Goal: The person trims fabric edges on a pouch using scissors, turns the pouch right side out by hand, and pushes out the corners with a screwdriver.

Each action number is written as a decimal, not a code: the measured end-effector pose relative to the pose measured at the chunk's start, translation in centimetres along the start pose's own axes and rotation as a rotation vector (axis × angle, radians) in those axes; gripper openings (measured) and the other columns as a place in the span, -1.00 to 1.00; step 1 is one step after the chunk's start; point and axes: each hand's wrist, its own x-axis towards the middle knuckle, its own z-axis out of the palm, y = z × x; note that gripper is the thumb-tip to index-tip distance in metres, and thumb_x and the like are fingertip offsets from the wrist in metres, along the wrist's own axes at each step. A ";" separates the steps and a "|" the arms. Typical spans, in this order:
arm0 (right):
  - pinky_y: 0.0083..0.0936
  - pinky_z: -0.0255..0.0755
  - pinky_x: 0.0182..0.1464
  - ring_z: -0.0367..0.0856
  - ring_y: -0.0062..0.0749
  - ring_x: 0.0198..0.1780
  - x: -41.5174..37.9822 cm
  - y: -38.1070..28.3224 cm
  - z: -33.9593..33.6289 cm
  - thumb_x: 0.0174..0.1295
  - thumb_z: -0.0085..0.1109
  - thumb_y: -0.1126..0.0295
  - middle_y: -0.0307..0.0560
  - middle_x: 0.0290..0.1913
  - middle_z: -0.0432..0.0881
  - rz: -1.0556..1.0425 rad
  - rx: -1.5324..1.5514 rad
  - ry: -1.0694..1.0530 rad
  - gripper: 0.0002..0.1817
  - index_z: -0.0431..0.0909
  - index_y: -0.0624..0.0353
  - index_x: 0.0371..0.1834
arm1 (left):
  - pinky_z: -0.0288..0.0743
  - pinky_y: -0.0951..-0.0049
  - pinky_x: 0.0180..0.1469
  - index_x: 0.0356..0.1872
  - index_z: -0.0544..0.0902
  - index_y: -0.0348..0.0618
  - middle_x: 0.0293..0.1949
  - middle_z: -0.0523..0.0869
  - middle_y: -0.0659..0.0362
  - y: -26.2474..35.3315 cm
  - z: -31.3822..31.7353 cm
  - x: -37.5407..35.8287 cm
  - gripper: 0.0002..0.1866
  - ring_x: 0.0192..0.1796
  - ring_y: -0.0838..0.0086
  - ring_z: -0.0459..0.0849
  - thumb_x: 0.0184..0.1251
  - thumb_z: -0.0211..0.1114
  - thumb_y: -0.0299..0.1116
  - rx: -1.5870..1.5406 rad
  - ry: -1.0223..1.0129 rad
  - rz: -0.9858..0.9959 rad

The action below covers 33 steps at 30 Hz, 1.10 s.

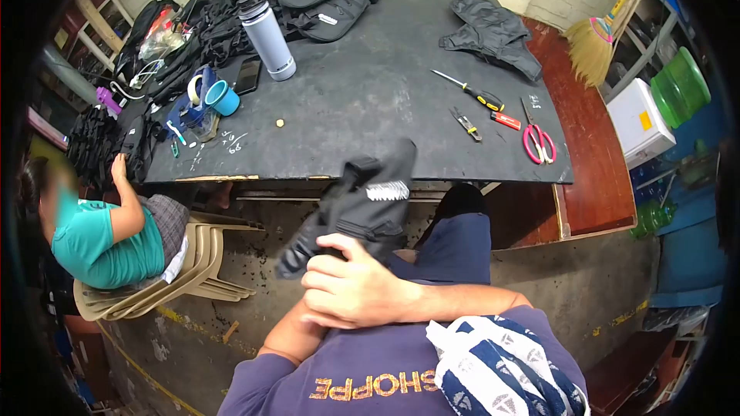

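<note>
A black fabric bag (pixel 370 212) with a white label lies over my lap, in front of the table's near edge. My right hand (pixel 351 285) reaches across my body and is closed on the bag's lower left part, fingers curled. My left forearm (pixel 293 331) passes beneath my right hand. The left hand's fingers are hidden behind the right hand and the bag, so their hold cannot be seen.
On the black table (pixel 362 100) are a water bottle (pixel 267 42), blue mug (pixel 223 98), phone (pixel 247 77), screwdriver (pixel 482 98), cutters (pixel 466 125), red lighter (pixel 506 120), scissors (pixel 538 142) and black bags (pixel 324 4). A co-worker (pixel 108 235) sits at left on stacked chairs (pixel 204 262).
</note>
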 end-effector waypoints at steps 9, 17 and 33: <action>-0.01 0.39 0.31 0.60 -0.34 -0.11 -3.1 4.8 -0.4 -0.03 0.45 0.37 -0.29 -0.26 0.55 0.160 -0.390 0.323 -0.76 0.54 -0.06 -0.36 | 0.62 0.32 0.32 0.42 0.51 -0.41 0.29 0.71 -0.07 6.1 -0.1 0.6 -0.56 0.28 0.33 0.70 0.59 0.19 -0.50 -0.196 0.311 0.237; -0.22 0.47 0.13 0.56 -0.26 -0.27 -1.9 4.5 -2.5 -0.08 0.41 0.45 -0.26 -0.41 0.50 0.156 -0.199 0.101 -0.77 0.51 -0.02 -0.43 | 0.58 0.29 0.33 0.42 0.53 -0.31 0.26 0.72 -0.03 10.8 0.9 1.8 -0.52 0.28 0.27 0.69 0.56 0.23 -0.39 0.506 0.356 0.263; -0.36 0.51 0.15 0.69 -0.37 0.02 -0.6 11.4 -8.8 0.51 0.24 0.35 -0.08 -0.14 0.75 0.566 0.341 0.334 -0.80 0.66 0.21 -0.27 | 0.43 0.15 0.49 0.49 0.46 -0.26 0.31 0.66 0.02 14.1 6.1 -0.3 -0.48 0.37 0.19 0.60 0.60 0.19 -0.32 1.615 -0.036 0.208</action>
